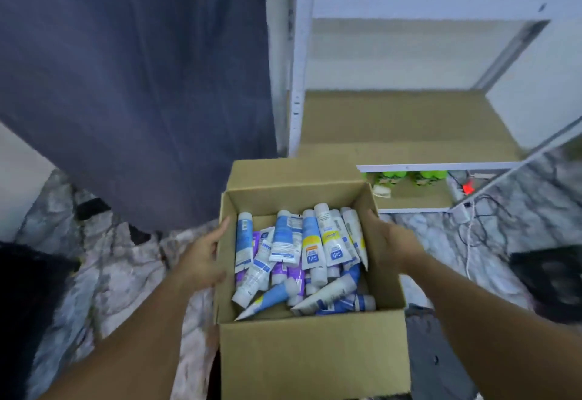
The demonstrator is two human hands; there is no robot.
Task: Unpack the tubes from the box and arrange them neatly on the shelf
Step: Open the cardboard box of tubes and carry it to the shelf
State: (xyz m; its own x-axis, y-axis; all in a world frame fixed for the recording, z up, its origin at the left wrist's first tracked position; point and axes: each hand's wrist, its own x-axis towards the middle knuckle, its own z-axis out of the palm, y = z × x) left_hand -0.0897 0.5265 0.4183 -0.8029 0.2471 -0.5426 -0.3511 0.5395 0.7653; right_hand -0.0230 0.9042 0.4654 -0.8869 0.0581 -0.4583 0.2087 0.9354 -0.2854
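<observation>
So far nothing is unpacked. Taking the cardboard box [311, 273] as landmark: my left hand [201, 261] presses flat, fingers straight, against its left wall; inside it lies a loose heap of soft plastic tubes [302, 258], white, blue and purple, capped and glossy; my right hand [393, 243] grips the right wall, fingers curled over the rim. Beyond the box, to its right, the brown-boarded shelf [409, 122] stands bare of tubes; every tube remains to arrange.

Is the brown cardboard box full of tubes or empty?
Partly full: the brown cardboard box stands open, with a loose pile of white, blue and purple tubes covering its floor.
</observation>
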